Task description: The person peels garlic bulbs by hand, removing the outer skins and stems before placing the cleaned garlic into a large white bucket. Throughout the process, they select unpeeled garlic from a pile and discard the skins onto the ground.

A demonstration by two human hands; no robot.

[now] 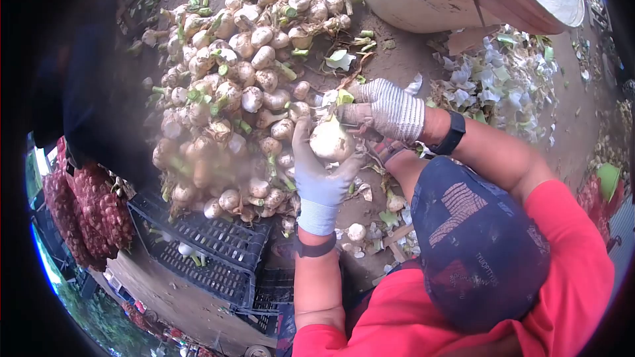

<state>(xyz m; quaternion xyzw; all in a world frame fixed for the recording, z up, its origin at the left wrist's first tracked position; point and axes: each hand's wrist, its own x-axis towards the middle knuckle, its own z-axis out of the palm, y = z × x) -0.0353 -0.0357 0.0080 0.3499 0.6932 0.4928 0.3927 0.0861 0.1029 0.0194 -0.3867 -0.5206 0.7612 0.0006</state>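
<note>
My left hand [316, 175], in a pale glove with a ribbed cuff, is wrapped around a large white garlic bulb [331, 140] from below and the left. My right hand [391, 111], in a striped, dirt-stained glove, closes on the bulb's stem, whose green cut end [344, 97] shows between thumb and fingers. Just left of both hands lies a big heap of garlic bulbs [245, 73], soil-marked, with short trimmed stems. A smaller peeled bulb [356, 232] rests on the ground below my left hand.
A large white bucket [423, 0] lies tipped at the top right. Below it spreads a pile of peeled skins [493, 79]. Black plastic crates [198, 244] stand lower left, beside red mesh sacks [86, 211]. Dark blue printed cloth [479, 244] fills the lower right.
</note>
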